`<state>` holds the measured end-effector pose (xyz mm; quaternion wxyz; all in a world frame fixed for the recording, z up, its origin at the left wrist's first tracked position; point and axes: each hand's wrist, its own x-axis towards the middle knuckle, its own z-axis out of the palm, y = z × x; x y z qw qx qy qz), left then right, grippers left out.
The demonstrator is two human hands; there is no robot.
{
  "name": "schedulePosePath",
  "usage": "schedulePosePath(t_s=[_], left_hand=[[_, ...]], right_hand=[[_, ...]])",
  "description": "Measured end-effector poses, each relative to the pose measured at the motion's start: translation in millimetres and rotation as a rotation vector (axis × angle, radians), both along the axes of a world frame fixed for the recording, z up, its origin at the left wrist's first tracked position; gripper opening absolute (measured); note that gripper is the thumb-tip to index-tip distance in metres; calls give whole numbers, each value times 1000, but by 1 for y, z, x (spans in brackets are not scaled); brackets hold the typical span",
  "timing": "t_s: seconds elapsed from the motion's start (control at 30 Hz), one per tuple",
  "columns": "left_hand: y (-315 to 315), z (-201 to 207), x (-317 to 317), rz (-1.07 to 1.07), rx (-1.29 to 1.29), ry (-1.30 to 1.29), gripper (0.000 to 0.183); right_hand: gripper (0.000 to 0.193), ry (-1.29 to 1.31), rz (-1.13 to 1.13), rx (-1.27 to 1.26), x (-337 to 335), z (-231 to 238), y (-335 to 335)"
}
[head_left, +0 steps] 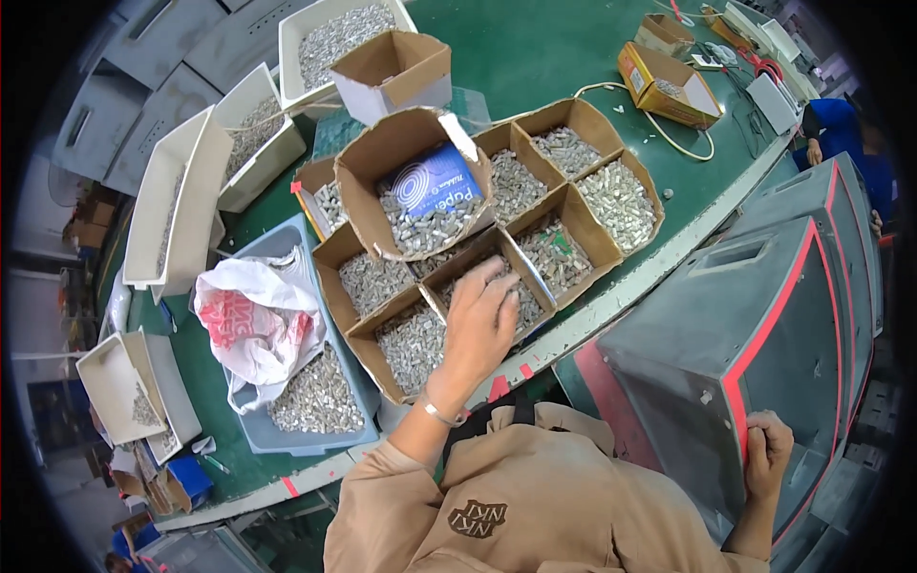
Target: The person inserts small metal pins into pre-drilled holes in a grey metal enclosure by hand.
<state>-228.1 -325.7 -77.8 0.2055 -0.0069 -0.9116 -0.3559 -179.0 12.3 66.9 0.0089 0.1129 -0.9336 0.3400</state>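
Observation:
My left hand reaches into a cardboard compartment filled with small silver metal parts, fingers curled down onto the pile; whether it holds any part is hidden. A thin bracelet circles that wrist. My right hand rests on the red-trimmed edge of a grey machine housing at the lower right, fingers curled over the rim. Several more cardboard compartments of the same parts surround the left hand.
A round cardboard tub with a blue paper sits behind the compartments. A grey bin holds parts and a white plastic bag. White trays line the left of the green table. Another person in blue is at far right.

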Motion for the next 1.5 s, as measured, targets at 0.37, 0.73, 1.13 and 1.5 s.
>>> schedulePosePath(t_s=[0.37,0.73,1.13,1.5], left_hand=[[-100,69,-86,-97,-264,-309,28],[-139,2,-131,-366,-216,-668,24],[-140,11,-132,-218,-213,-674,24],[-82,70,-107,-81,878,-375,13]], right_hand=[[15,-25,154,0,-16,12,1],[16,563,193,-195,18,-11,-6],[14,289,297,-339,21,-10,18],[8,97,245,-37,5,36,24]])
